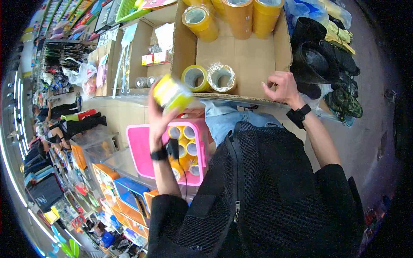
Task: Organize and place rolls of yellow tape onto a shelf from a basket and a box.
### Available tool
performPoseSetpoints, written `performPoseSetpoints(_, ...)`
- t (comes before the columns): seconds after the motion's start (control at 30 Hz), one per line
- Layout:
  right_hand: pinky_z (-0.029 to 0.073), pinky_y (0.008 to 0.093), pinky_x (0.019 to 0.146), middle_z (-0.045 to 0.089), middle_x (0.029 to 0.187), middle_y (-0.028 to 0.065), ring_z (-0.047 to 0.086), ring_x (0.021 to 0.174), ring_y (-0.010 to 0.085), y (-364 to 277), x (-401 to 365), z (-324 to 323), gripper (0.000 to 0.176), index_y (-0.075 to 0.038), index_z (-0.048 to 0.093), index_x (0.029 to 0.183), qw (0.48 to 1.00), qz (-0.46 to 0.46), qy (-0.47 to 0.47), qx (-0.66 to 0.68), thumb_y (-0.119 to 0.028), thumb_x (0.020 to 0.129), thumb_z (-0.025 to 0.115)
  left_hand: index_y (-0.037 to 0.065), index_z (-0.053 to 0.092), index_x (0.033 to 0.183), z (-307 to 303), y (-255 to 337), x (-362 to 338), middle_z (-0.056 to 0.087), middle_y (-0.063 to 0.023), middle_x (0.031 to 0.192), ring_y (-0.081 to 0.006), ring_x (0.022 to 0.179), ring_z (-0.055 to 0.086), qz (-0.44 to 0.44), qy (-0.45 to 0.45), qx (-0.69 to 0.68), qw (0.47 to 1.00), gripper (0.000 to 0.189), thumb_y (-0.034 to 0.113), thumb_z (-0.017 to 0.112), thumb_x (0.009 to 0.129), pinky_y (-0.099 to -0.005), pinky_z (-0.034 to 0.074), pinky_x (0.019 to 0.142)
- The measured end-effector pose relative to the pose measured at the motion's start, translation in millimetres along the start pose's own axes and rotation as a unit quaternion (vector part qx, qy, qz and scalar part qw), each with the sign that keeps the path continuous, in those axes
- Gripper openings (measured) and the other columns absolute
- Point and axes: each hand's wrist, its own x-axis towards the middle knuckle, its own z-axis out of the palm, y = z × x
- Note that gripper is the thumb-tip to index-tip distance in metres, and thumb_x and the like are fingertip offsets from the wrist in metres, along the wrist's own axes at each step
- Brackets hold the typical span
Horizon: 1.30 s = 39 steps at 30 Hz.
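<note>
My left hand [158,115] grips a pack of yellow tape rolls [173,94], blurred by motion, just in front of the cardboard box [249,56]. My right hand [280,87] rests on the box's front edge, fingers curled and holding nothing. Inside the box lie a yellow tape roll [194,77] and a clear-wrapped tape roll [221,78], with orange-brown tape rolls [239,15] stacked at the back. Below my left hand a pink crate [142,146] holds several yellow tape rolls [186,148].
Black footwear [320,56] is piled to the right of the box. A second cardboard box [142,51] with small goods stands on the left. Stacked orange and blue plastic bins [124,193] sit lower left. People are in the aisle at far left [64,124].
</note>
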Motion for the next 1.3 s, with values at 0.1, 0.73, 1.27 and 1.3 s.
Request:
performPoseSetpoints(0.1, 0.045, 0.0379, 0.048, 0.054, 0.050, 0.0109, 0.055, 0.048, 0.0291, 4.1, -4.2, 1.4, 0.029, -0.007, 0.054, 0.050, 1.000, -0.006, 0.001, -0.005, -0.026, 0.068, 0.066, 0.009, 0.036, 0.138, 78.3, 23.7, 97.9, 0.049, -0.0164, 0.128, -0.0277, 0.116, 0.051, 0.113, -0.168, 0.262, 0.944, 0.093, 0.023, 0.083, 0.060, -0.0408, 0.044, 0.097)
performPoseSetpoints(0.73, 0.044, 0.0380, 0.049, 0.052, 0.051, 0.0113, 0.055, 0.048, 0.0287, 0.8, -5.3, 3.4, 0.030, -0.006, 0.050, 0.050, 0.999, -0.028, 0.037, 0.020, -0.026, 0.067, 0.065, 0.004, 0.054, 0.122, 141.8, -19.6, 154.3, 0.063, -0.0141, 0.110, -0.0265, 0.099, 0.062, 0.148, -0.226, 0.259, 0.927, 0.045, 0.027, 0.064, 0.084, -0.0366, 0.049, 0.087)
performPoseSetpoints(1.27, 0.039, 0.0364, 0.045, 0.049, 0.050, 0.0107, 0.052, 0.047, 0.0278, 2.2, -1.2, -3.6, 0.030, -0.005, 0.048, 0.051, 0.999, -0.007, -0.008, 0.045, -0.021, 0.068, 0.067, 0.014, 0.059, 0.119, -35.9, -253.8, -154.0, 0.059, -0.0261, 0.112, -0.0405, 0.105, 0.057, -0.323, -0.051, 0.418, 0.847, 0.043, 0.028, 0.064, 0.078, -0.0453, 0.046, 0.091)
performPoseSetpoints(1.3, 0.039, 0.0364, 0.045, 0.049, 0.050, 0.0107, 0.052, 0.047, 0.0278, 1.2, -2.8, -4.1, 0.030, -0.005, 0.048, 0.051, 0.999, -0.008, -0.015, 0.046, -0.021, 0.068, 0.067, 0.012, 0.059, 0.119, -32.9, -263.5, -157.6, 0.060, -0.0244, 0.114, -0.0391, 0.106, 0.057, -0.362, -0.083, 0.406, 0.835, 0.044, 0.027, 0.062, 0.078, -0.0423, 0.045, 0.093)
